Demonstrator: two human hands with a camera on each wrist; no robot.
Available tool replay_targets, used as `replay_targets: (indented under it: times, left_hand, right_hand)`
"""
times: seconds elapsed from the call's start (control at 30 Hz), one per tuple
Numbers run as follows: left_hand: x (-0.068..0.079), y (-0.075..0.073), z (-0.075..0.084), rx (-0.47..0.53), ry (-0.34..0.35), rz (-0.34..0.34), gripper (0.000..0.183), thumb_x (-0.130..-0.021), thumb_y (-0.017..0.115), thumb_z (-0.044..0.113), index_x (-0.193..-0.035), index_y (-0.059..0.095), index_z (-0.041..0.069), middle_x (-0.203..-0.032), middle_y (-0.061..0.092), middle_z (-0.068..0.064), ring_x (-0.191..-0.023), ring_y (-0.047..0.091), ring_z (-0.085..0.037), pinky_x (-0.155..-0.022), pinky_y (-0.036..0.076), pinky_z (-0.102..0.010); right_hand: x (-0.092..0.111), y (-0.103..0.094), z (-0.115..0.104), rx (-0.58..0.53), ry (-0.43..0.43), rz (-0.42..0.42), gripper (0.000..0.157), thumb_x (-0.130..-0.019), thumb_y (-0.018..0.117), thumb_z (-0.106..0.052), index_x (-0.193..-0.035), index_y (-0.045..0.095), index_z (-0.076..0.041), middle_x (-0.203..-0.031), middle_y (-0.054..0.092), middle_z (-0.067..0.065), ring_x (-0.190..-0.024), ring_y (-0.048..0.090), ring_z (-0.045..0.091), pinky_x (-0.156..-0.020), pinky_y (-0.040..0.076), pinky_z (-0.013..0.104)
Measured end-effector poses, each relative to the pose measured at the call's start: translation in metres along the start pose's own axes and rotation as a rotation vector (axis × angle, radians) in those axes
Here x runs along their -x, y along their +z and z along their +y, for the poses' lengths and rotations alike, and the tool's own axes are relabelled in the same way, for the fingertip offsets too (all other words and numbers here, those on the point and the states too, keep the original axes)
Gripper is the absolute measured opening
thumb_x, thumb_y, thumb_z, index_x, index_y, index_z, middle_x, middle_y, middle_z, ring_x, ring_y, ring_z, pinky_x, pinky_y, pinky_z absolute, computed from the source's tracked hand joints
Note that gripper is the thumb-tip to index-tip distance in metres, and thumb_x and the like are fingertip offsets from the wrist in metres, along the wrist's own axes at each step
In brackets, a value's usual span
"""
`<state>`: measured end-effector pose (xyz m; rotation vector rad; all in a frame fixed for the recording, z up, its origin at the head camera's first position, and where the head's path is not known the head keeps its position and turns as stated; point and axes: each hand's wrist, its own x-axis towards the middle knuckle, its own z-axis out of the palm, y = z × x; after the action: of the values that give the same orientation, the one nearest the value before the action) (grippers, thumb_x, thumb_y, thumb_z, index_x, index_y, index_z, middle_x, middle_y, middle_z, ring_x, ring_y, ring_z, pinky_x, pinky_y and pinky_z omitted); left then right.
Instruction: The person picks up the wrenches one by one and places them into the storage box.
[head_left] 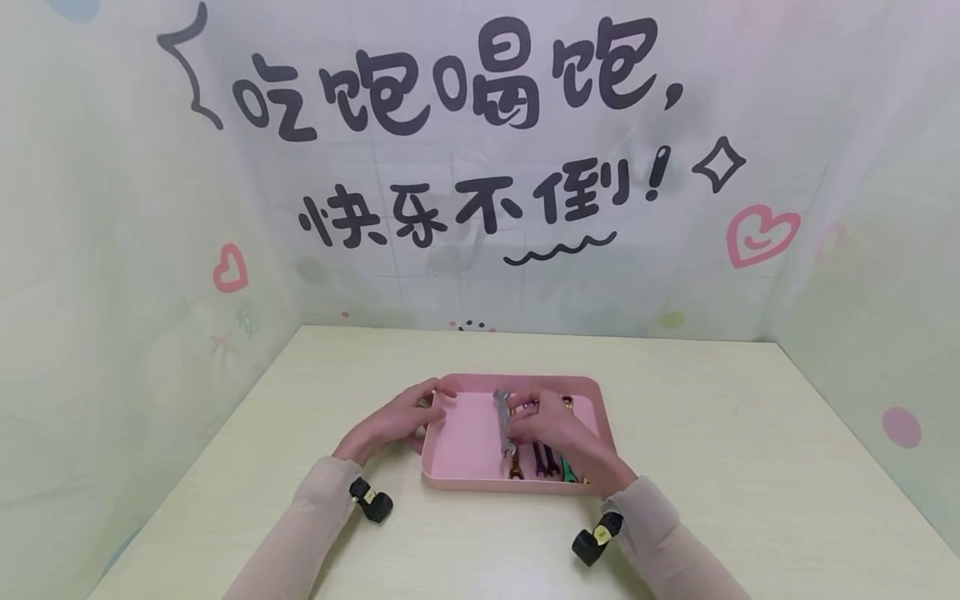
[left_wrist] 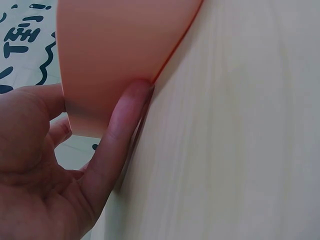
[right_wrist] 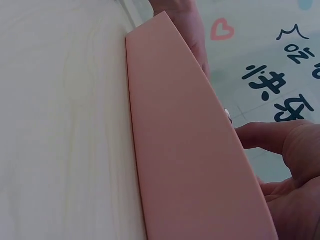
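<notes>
A shallow pink tray sits on the table with several wrenches in its right part. My left hand grips the tray's left side, fingers over the rim; in the left wrist view a finger lies along the outer wall, low by the table. My right hand reaches over the front wall and holds a silver open-ended wrench between thumb and fingers, near the tray's middle. Beneath and beside that hand lie a gold wrench, dark purple ones and a green one, partly hidden.
The pale wooden table spreads around the tray on all sides. A printed curtain with large dark lettering stands along its back edge and both sides. Small black cameras are strapped at both wrists, beside the light sleeves.
</notes>
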<state>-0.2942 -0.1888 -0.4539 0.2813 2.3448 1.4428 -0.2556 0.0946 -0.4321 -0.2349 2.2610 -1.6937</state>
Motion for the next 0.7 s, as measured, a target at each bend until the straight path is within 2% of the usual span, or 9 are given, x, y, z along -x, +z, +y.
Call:
replay_targets:
  times: [0.07,0.2,0.37,0.53,0.7]
  left_hand:
    - [0.001,0.000,0.002,-0.008,0.001,0.006,0.034,-0.101,0.057,0.015,-0.135,0.058,0.020,-0.122,0.051,-0.016,-0.095,0.061,-0.026,-0.058,0.061,-0.035]
    - [0.002,0.000,0.003,-0.011,0.005,-0.001,0.034,-0.102,0.057,0.015,-0.135,0.057,0.018,-0.123,0.051,-0.016,-0.095,0.062,-0.026,-0.058,0.061,-0.035]
    - [0.002,-0.001,0.002,-0.002,0.002,-0.010,0.036,-0.102,0.056,0.015,-0.138,0.055,0.018,-0.123,0.052,-0.018,-0.094,0.065,-0.025,-0.059,0.062,-0.036]
    - [0.002,-0.001,0.002,0.020,-0.012,-0.017,0.038,-0.101,0.057,0.016,-0.139,0.054,0.019,-0.124,0.053,-0.019,-0.090,0.067,-0.026,-0.059,0.062,-0.035]
    - [0.001,-0.001,0.003,0.020,-0.009,-0.019,0.038,-0.101,0.057,0.016,-0.139,0.054,0.018,-0.126,0.053,-0.020,-0.089,0.067,-0.025,-0.058,0.062,-0.034]
  right_hand:
    - [-0.001,0.002,0.001,0.017,0.023,0.017,0.032,-0.092,0.074,-0.011,-0.121,0.064,-0.002,-0.111,0.069,0.013,-0.084,0.066,0.016,-0.073,0.058,0.026]
    - [-0.003,0.005,0.002,0.012,0.058,0.026,0.032,-0.091,0.075,-0.008,-0.119,0.063,-0.001,-0.102,0.072,0.013,-0.075,0.067,0.016,-0.067,0.059,0.027]
    - [-0.004,0.009,0.002,-0.015,0.059,0.022,0.034,-0.089,0.074,-0.003,-0.121,0.061,0.002,-0.096,0.074,0.015,-0.065,0.069,0.015,-0.063,0.062,0.030]
    - [-0.006,0.012,0.004,0.017,0.052,0.054,0.032,-0.089,0.075,-0.004,-0.119,0.063,0.001,-0.095,0.073,0.013,-0.065,0.067,0.015,-0.061,0.062,0.029]
    - [-0.007,0.014,0.006,0.031,0.052,0.050,0.033,-0.089,0.074,-0.004,-0.120,0.064,0.001,-0.098,0.074,0.014,-0.067,0.068,0.014,-0.062,0.061,0.027]
